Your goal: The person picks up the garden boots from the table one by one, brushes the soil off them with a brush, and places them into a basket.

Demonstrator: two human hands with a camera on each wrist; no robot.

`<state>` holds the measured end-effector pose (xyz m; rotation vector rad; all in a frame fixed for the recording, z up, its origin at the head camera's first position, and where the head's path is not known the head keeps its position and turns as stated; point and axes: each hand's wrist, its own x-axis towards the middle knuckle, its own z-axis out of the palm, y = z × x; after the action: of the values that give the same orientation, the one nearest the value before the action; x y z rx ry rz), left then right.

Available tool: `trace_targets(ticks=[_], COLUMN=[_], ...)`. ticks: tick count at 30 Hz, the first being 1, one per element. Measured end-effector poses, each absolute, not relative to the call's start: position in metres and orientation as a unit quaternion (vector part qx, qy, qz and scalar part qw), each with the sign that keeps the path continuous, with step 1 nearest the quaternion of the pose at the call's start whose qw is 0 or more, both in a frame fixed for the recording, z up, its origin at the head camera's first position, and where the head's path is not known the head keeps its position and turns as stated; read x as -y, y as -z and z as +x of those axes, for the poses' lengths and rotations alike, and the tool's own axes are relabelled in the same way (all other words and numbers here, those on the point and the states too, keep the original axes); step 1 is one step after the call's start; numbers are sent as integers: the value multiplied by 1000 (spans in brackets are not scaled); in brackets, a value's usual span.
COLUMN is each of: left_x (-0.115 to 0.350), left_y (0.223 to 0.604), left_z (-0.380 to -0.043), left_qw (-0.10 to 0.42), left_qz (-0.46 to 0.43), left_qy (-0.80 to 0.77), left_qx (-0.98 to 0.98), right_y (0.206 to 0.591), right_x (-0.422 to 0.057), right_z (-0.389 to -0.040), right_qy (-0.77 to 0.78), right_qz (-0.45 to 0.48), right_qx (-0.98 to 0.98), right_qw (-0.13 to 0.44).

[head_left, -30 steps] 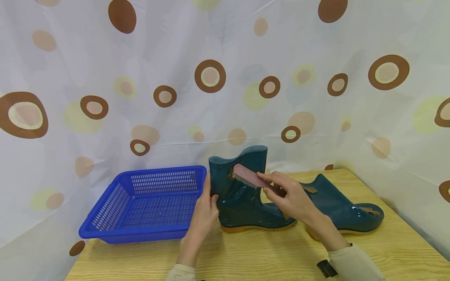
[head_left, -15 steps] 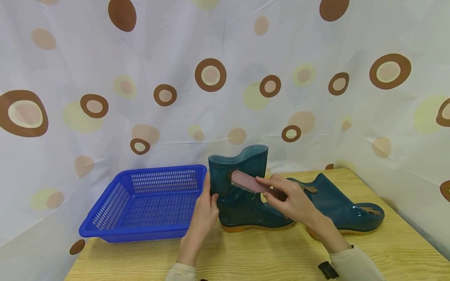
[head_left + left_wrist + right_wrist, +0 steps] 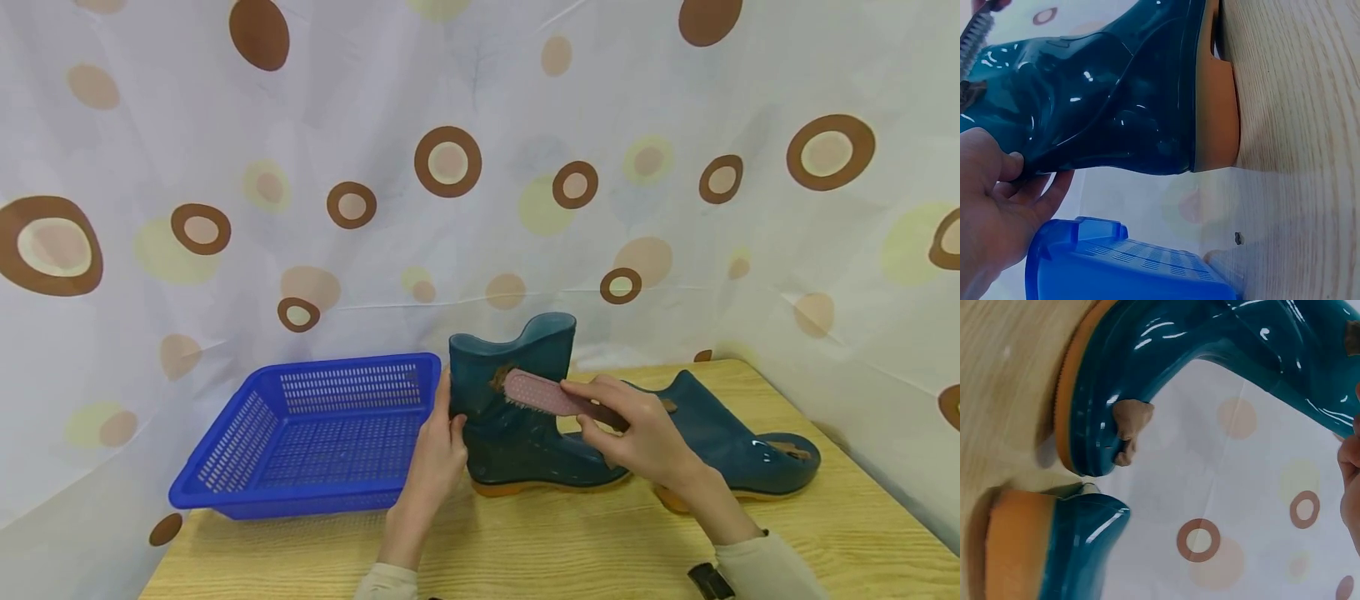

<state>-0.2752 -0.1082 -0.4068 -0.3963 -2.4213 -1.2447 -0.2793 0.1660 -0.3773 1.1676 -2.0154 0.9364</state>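
Observation:
An upright teal rain boot (image 3: pixel 517 442) with an orange sole stands mid-table. My left hand (image 3: pixel 435 446) grips the back of its shaft, thumb on the near side, as the left wrist view also shows. Between the thumb and fingers of my right hand (image 3: pixel 637 425) is the dark handle of a pink brush (image 3: pixel 540 392). The bristles face down at the boot's shaft, just right of a brown dirt patch (image 3: pixel 501 378). Whether they touch it is unclear. On the boot's toe sits a brown clump (image 3: pixel 1132 422), seen in the right wrist view.
A second teal boot (image 3: pixel 720 442) lies tilted at the right, with brown smears on its toe and shaft. Left of the hands stands a blue perforated basket (image 3: pixel 300 504). A patterned curtain (image 3: pixel 480 250) hangs behind the wooden table (image 3: pixel 510 550).
The brush moves down from the upper shaft, then shifts slightly right, uncovering the brown patch. The boot's top tilts slightly right. My left hand keeps its hold.

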Motion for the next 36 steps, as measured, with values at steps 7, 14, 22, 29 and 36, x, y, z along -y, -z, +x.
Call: trace_targets(ticks=[7,14,22,29,36], left_x=[105,105,106,108,111], left_y=[407,405,406,407,407], left_z=[-274,-275,-276,-275,-275], left_qw=[194,187,184,177,175], left_qz=[-138,-133,-134,-133,-136], left_qy=[444,449,455,463,470], left_qx=[864,863,861,858,855], right_y=[385,380,380,380,380], right_x=[-166,-161,-148,-148,-150], right_z=[-285,-286,-284,-283,-281], right_qy=[-425,-416,-385,-404,-407], right_qz=[435,382,376,368,386], right_qx=[701,742,774,791,790], right_qw=[372,361,333,277,245])
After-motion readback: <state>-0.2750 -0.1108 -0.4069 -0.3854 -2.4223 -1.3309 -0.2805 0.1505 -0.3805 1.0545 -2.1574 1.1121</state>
